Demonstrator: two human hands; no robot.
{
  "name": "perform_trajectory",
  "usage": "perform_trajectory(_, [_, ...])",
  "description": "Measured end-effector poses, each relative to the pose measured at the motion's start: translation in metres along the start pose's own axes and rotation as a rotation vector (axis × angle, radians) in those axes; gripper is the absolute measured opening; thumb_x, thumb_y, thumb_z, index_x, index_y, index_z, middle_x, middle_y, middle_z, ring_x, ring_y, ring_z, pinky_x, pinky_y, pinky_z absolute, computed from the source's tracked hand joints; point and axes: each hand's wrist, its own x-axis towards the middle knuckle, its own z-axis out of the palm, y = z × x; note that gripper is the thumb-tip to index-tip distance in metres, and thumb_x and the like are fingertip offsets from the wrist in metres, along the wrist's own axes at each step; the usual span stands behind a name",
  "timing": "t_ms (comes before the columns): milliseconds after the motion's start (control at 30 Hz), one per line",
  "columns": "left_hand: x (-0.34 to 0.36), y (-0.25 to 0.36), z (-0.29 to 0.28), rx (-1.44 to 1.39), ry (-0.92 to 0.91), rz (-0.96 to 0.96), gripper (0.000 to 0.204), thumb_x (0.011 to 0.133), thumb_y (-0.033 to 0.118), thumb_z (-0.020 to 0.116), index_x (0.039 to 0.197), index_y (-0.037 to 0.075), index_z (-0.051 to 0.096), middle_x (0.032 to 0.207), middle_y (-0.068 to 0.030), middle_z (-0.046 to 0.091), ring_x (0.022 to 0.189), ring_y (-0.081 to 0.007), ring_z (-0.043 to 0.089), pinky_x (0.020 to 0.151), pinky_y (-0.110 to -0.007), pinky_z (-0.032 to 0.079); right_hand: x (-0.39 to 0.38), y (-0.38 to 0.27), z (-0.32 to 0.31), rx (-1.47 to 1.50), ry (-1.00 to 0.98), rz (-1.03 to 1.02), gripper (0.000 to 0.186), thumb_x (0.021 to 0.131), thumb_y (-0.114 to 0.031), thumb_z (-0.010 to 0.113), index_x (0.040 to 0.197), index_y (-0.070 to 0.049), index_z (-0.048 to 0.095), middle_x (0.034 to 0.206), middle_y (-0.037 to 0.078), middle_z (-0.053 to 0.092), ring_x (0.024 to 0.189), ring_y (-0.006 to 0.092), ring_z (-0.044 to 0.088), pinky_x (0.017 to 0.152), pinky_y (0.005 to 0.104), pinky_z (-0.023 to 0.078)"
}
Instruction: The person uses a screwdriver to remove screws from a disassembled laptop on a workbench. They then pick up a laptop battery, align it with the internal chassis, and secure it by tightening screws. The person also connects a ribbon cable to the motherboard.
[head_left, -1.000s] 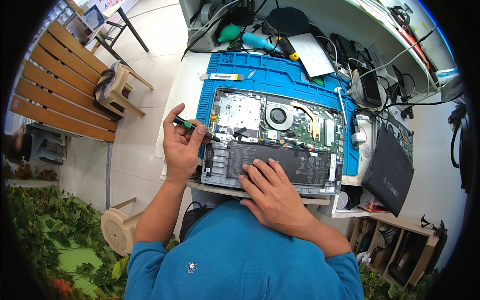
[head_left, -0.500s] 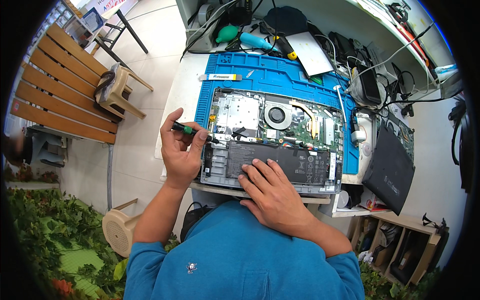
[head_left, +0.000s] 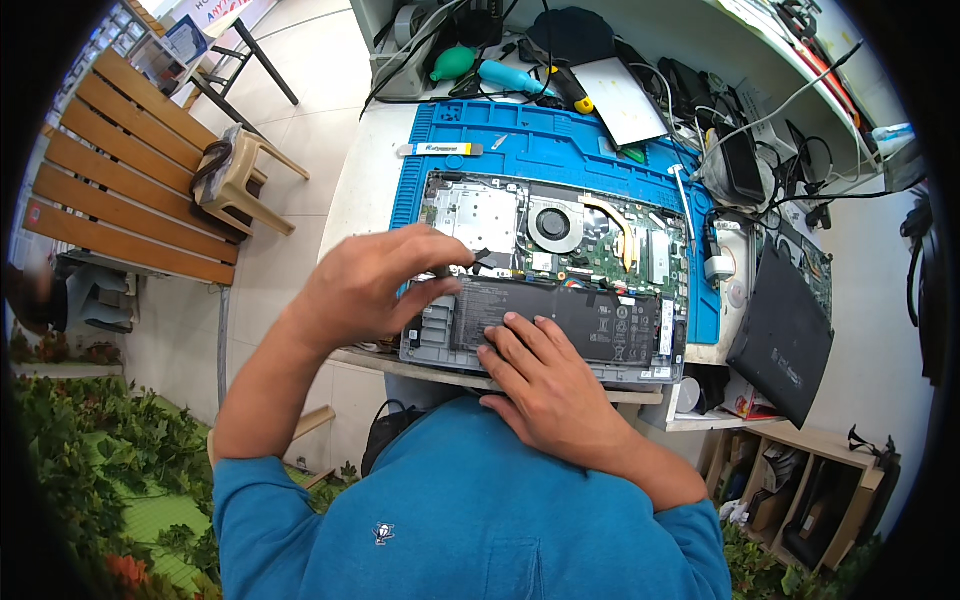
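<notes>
An opened laptop base lies on a blue repair mat, showing a fan, a copper heat pipe, a green board and a black battery. My left hand is closed, thumb and forefinger curled at the battery's upper left corner; what is between them is mostly hidden by the hand. My right hand lies open, fingers spread over the battery's lower part. A flat pry tool rests on the mat above the laptop.
Cables, a green blower, a yellow-black tool and a silver plate crowd the back. A dark laptop part leans at the right. A plastic stool and slatted wooden chair stand at the left.
My left hand has turned over and moved up and rightward over the battery's corner; the black-and-green screwdriver it held no longer shows clearly. My right hand stayed in place.
</notes>
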Motion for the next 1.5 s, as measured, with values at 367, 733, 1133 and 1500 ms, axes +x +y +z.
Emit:
perform_trajectory(367, [0.053, 0.010, -0.032, 0.130, -0.389, 0.111, 0.017, 0.094, 0.013, 0.085, 0.109, 0.009, 0.079, 0.101, -0.0089, 0.078, 0.090, -0.0345, 0.076, 0.078, -0.045, 0.060, 0.006, -0.003, -0.008, -0.110, -0.068, -0.035, 0.057, 0.103, -0.040, 0.076, 0.138, 0.004, 0.068, 0.151, 0.021, 0.063, 0.146, 0.0385, 0.055, 0.128, 0.0576, 0.040])
perform_trajectory(733, [0.058, 0.021, -0.033, 0.286, -0.526, -0.220, 0.020, 0.094, 0.010, 0.082, 0.114, 0.011, 0.084, 0.101, -0.0106, 0.077, 0.098, -0.0340, 0.076, 0.082, -0.047, 0.060, -0.026, 0.005, -0.021, -0.042, -0.016, 0.088, 0.052, 0.099, -0.032, 0.081, 0.135, 0.005, 0.072, 0.145, 0.018, 0.067, 0.143, 0.0352, 0.058, 0.127, 0.0565, 0.039])
perform_trajectory(1133, [0.058, 0.029, -0.031, 0.215, -0.486, -0.179, 0.023, 0.094, 0.010, 0.081, 0.117, 0.009, 0.083, 0.101, -0.0145, 0.077, 0.097, -0.0379, 0.076, 0.084, -0.048, 0.060, -0.033, 0.006, -0.020, -0.016, 0.016, 0.092, 0.054, 0.097, -0.031, 0.083, 0.137, 0.005, 0.072, 0.146, 0.018, 0.068, 0.144, 0.0352, 0.058, 0.126, 0.0566, 0.041])
perform_trajectory(1500, [0.045, 0.018, -0.015, 0.273, -0.273, -0.266, 0.037, 0.091, 0.005, 0.081, 0.126, 0.015, 0.080, 0.092, -0.0099, 0.074, 0.088, -0.0350, 0.075, 0.075, -0.047, 0.058, -0.052, 0.019, -0.027, 0.027, 0.089, 0.094, 0.049, 0.094, -0.026, 0.085, 0.131, 0.003, 0.074, 0.140, 0.016, 0.071, 0.140, 0.0331, 0.063, 0.125, 0.0541, 0.044])
